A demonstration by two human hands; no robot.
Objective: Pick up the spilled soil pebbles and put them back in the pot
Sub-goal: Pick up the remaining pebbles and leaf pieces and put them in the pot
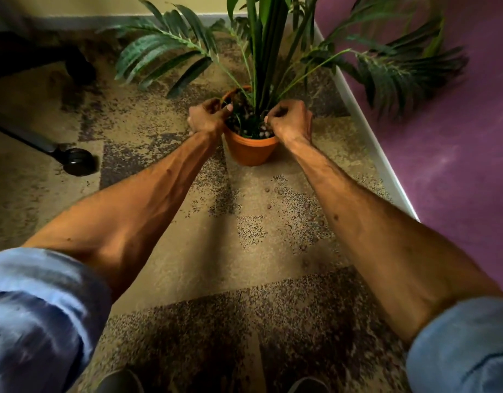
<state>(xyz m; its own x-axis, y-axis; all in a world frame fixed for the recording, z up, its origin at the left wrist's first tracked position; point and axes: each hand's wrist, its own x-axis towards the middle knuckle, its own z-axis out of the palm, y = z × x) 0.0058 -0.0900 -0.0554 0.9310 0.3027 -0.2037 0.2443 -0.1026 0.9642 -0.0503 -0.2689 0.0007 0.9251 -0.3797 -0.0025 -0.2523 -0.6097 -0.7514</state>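
Seeing left hand (207, 118) and right hand (290, 121) curled over terracotta pot (250, 151) rim; grip contents hidden, can't tell. Spilled pebbles (267, 190) on carpet (216, 268) barely discernible.

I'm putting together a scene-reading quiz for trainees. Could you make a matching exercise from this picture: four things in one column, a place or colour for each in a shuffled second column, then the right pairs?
Things
1. pot
2. left hand
3. chair caster
4. loose pebble

Place or colour
A. black, on the carpet at the far left
B. at the pot's left rim
C. terracotta orange, upright, holding the plant
D. lying on the carpet on the person's side of the pot

Pairs: 1-C, 2-B, 3-A, 4-D
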